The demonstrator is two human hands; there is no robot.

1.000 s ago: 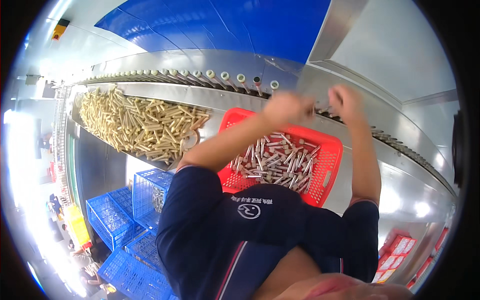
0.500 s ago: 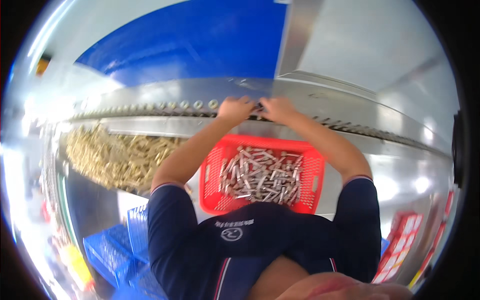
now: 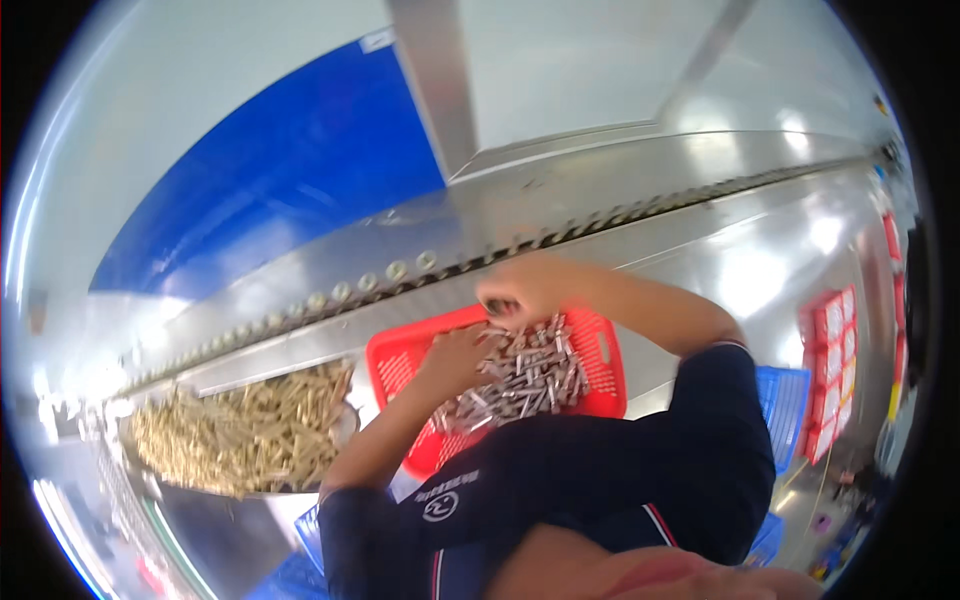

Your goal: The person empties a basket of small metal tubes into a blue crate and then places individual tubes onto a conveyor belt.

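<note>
A red plastic basket (image 3: pixel 393 372) stands right in front of me, holding a heap of small silvery cylindrical metal parts (image 3: pixel 530 380). My left hand (image 3: pixel 458 362) reaches into it, fingertips at the heap's upper left; whether they grip a part is hidden. Above the basket's far rim, my right hand (image 3: pixel 532 287) is smeared by motion. Its fingers curl round small dark metallic pieces too blurred to name exactly. Just beyond runs a slotted track (image 3: pixel 560 236), with round pale-topped parts (image 3: pixel 397 270) seated along its left stretch.
A large pile of pale gold elongated pieces (image 3: pixel 245 425) lies left of the basket. Behind the track rises a metal housing with a blue panel (image 3: pixel 290 190). Blue crates (image 3: pixel 782 405) and stacked red-and-white boxes (image 3: pixel 828 370) stand on the right.
Both hands have come back from the track to the basket, the left one down to the metal parts. The whole view has turned, so the track now slants up to the right.
</note>
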